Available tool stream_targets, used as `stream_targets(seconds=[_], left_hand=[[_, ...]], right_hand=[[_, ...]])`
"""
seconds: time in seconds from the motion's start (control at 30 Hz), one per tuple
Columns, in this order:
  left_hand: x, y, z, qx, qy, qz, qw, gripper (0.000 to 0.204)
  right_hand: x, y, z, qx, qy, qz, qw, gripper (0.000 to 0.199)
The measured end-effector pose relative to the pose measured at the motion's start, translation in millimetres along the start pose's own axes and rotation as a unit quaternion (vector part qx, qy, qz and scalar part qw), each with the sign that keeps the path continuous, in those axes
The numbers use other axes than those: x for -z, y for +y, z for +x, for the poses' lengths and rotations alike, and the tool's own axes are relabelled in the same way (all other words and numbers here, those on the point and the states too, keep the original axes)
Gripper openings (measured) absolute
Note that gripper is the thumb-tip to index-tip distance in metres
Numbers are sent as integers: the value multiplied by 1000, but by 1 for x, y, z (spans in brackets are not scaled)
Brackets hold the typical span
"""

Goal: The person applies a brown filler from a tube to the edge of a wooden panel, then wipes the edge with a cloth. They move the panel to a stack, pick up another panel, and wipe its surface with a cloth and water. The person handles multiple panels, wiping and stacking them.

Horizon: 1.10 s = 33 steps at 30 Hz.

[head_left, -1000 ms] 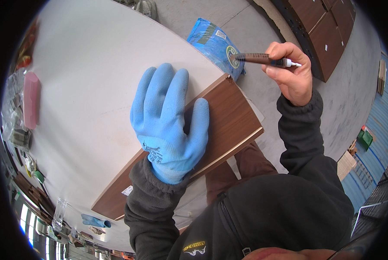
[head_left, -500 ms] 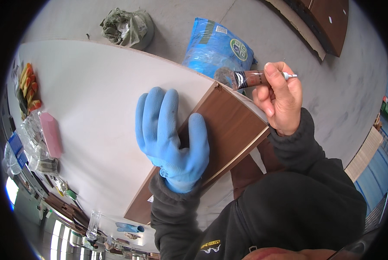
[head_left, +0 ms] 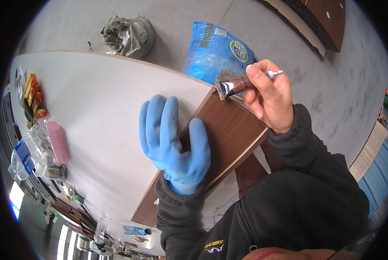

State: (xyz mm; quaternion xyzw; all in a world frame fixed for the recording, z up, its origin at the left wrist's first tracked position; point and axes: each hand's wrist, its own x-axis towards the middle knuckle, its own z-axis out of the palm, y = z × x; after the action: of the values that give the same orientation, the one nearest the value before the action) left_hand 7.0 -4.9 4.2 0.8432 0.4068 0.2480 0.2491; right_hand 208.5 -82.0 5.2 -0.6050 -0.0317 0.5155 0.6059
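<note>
A brown wood-grain board point(head_left: 233, 119) lies along the near edge of the white tabletop point(head_left: 98, 112). Across the board and the white surface rests my left hand point(head_left: 172, 147), in a blue rubber-coated glove, its fingers stretched out and the thumb apart. My bare right hand point(head_left: 269, 93) pinches a small brown squeeze tube point(head_left: 242, 85) with a white nozzle pointing right. The tube's flat crimped end hangs over the board's far corner, close to a grey fuzzy pad point(head_left: 224, 76). Whether tube and corner touch, I cannot tell.
Beyond the table edge, a blue wrapped sack point(head_left: 217, 50) and a bucket lined with a green bag point(head_left: 129, 37) stand on the floor. Along the table's left lie a pink block point(head_left: 58, 142), clear plastic packaging point(head_left: 38, 141) and orange-yellow gloves point(head_left: 32, 95). Brown panels point(head_left: 324, 21) sit far right.
My right hand has shifted left with the tube, and the tube's crimped end has dipped toward the board's corner. My left hand stays spread over the board.
</note>
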Motion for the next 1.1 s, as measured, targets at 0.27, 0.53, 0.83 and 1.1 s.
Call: stream_targets(seconds=[0.27,0.53,0.83,1.1], left_hand=[[0,1,1,3,-4,9,1000,53],[0,0,1,2,-4,3,1000,53],[0,0,2,-11,0,10,1000,53],[-1,-1,2,-15,10,3,1000,52]], right_hand=[[3,1,3,-19,-4,9,1000,27],[10,3,9,-59,-7,54,997,27],[8,5,7,-33,-21,37,999,24],[9,11,-4,76,-55,26,995,25]])
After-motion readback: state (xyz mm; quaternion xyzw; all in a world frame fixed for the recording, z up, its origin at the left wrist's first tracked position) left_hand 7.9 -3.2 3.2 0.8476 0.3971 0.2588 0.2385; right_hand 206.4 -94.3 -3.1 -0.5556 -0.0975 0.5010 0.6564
